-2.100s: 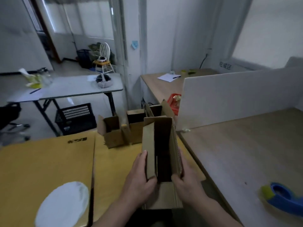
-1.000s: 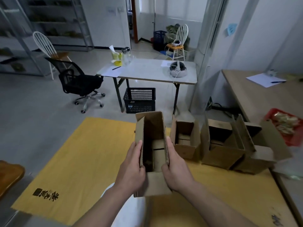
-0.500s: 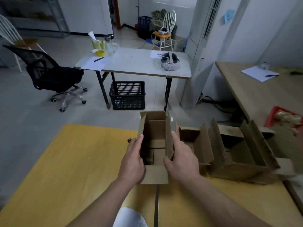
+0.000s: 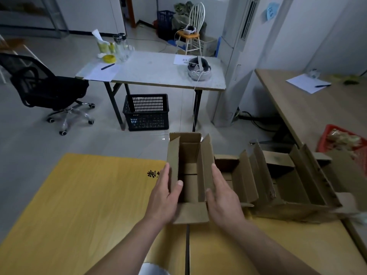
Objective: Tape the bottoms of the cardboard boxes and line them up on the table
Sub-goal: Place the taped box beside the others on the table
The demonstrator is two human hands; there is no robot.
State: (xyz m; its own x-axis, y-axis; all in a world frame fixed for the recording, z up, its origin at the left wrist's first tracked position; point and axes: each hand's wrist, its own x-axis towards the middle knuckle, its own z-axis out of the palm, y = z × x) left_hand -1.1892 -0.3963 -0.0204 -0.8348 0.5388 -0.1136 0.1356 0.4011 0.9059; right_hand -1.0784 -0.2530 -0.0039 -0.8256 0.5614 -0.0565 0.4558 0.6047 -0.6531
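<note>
One head cam, aimed fwd/down, close over yellow table.

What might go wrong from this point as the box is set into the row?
1. The box stands near the yellow table's far edge; a push forward may tip it off.
2. The right hand, flat on the box's right wall, lies close to the neighbouring box's raised flap and may knock the row askew on leaving.
3. The left hand pinches the left wall, thumb inside; pulling away could drag the box.
</note>
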